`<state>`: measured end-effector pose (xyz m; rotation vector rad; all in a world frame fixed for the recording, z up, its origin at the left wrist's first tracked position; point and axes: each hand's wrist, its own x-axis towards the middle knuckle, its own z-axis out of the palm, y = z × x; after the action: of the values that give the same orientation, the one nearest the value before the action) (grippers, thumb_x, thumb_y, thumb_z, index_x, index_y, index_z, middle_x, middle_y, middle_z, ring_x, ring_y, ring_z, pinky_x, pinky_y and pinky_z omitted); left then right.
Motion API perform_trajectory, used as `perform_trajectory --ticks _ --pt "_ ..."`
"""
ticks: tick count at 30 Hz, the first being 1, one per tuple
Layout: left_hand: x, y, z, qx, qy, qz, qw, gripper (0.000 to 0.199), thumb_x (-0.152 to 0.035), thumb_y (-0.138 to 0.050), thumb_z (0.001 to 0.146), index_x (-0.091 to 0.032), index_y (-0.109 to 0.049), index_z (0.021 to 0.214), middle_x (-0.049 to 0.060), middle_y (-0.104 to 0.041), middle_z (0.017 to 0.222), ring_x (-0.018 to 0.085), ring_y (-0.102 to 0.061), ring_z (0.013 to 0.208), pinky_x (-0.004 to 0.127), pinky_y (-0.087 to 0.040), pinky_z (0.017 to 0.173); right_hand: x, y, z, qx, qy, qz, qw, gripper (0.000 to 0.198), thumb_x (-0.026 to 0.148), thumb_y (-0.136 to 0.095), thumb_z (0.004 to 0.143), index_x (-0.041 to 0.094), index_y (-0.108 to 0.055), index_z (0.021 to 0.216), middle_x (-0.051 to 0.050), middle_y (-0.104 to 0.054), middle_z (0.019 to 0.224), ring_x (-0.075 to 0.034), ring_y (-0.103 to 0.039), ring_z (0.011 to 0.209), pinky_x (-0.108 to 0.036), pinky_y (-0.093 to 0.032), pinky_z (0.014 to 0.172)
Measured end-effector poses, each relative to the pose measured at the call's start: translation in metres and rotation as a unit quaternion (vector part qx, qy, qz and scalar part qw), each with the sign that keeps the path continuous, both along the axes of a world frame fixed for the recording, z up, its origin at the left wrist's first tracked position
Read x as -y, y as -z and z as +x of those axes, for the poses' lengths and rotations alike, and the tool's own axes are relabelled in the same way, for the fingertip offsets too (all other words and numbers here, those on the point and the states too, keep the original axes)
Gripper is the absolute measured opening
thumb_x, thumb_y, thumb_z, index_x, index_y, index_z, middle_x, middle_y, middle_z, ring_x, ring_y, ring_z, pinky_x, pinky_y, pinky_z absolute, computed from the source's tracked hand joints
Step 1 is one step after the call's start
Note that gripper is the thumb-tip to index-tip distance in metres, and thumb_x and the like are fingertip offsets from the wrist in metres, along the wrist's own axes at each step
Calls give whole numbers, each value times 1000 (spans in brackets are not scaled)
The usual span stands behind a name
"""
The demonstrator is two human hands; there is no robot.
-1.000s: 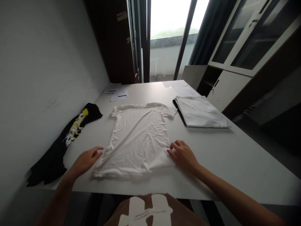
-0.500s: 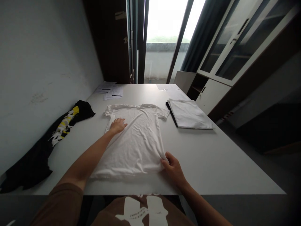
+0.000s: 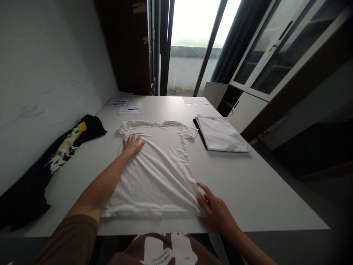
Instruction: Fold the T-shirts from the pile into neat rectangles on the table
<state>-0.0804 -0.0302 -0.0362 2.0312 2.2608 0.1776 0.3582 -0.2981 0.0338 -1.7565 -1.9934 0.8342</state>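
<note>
A white short-sleeved T-shirt (image 3: 157, 165) lies spread on the white table, its collar at the far end and its hem near the front edge. My left hand (image 3: 132, 145) rests flat on its upper left part, fingers spread and palm down. At the lower right corner of the shirt, my right hand (image 3: 213, 208) touches the side edge. The thumb and index finger of that hand stand apart. Diagonal creases cross the fabric toward this corner.
A dark garment with a yellow and white print (image 3: 66, 147) lies along the left wall. Folded white cloth (image 3: 222, 134) sits on something black at the right. Paper sheets (image 3: 129, 106) lie at the table's far left. A cabinet (image 3: 264, 55) stands beyond on the right.
The shirt's lower right corner has been drawn outward and toward me, so the hem is straighter. My right hand's fingers have loosened from their pinch. My left hand has shifted slightly up and left.
</note>
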Motion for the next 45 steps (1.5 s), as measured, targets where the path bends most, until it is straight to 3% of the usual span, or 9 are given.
perform_trajectory --ticks 3,6,8,11,17,22,29,37,45 --pt "1 -1 1 -2 -1 12 1000 71 -66 -32 98 -28 -37 158 12 -24 168 36 -18 154 67 -13 120 -9 -3 4 71 -26 9 997 47 46 -49 95 31 -58 139 1 -68 73 -21 -66 63 -30 -47 62" --pt "-1 -3 8 -6 3 45 999 66 -60 -41 98 -24 -46 153 14 -35 163 35 -27 151 60 -19 121 -40 -7 3 107 -37 82 990 36 44 -49 98 30 -66 126 -3 -71 85 -22 -68 75 -31 -50 69" --pt "-4 -6 14 -4 7 70 997 62 -55 -43 98 -23 -49 150 14 -40 160 33 -32 148 54 -24 121 -74 -7 -4 99 -82 137 982 30 41 -51 99 28 -70 117 -6 -71 101 -23 -68 93 -33 -52 81" --pt "-12 -10 22 -1 14 89 996 58 -51 -45 98 -23 -51 148 14 -44 157 32 -37 145 49 -29 119 -141 -1 -24 100 -114 188 970 31 38 -56 98 25 -68 123 -10 -65 126 -25 -60 117 -37 -47 101" --pt "-36 -18 9 -24 31 94 995 54 -48 -48 97 -21 -55 144 14 -46 156 32 -39 144 48 -30 119 -274 15 -95 160 -65 184 968 50 43 -50 101 19 -55 144 -15 -44 156 -29 -40 142 -42 -34 116" --pt "-65 -24 -2 -23 48 96 994 53 -43 -44 99 -20 -53 146 13 -46 156 30 -38 146 43 -27 122 -346 25 -130 194 -35 162 967 57 49 -40 104 20 -46 153 -15 -33 163 -32 -30 148 -49 -26 119" --pt "-92 -12 9 -15 58 86 995 54 -36 -42 100 -13 -50 148 15 -46 156 26 -40 145 38 -25 123 -402 40 -138 217 -92 192 953 58 50 -38 104 21 -44 153 -14 -27 167 -32 -18 153 -53 -13 122" --pt "-133 2 13 -2 62 45 997 58 -47 -36 101 -24 -45 154 10 -35 164 31 -29 151 51 -21 122 -441 55 -147 208 -124 149 959 60 56 -34 104 25 -42 155 -12 -31 165 -33 -24 151 -54 -18 120" --pt "-163 7 1 -1 34 -7 999 70 -61 -27 100 -28 -30 162 8 -19 170 35 -14 156 60 -10 122 -463 50 -151 215 -135 133 958 61 55 -32 105 25 -39 157 -11 -25 167 -33 -20 152 -56 -16 121"
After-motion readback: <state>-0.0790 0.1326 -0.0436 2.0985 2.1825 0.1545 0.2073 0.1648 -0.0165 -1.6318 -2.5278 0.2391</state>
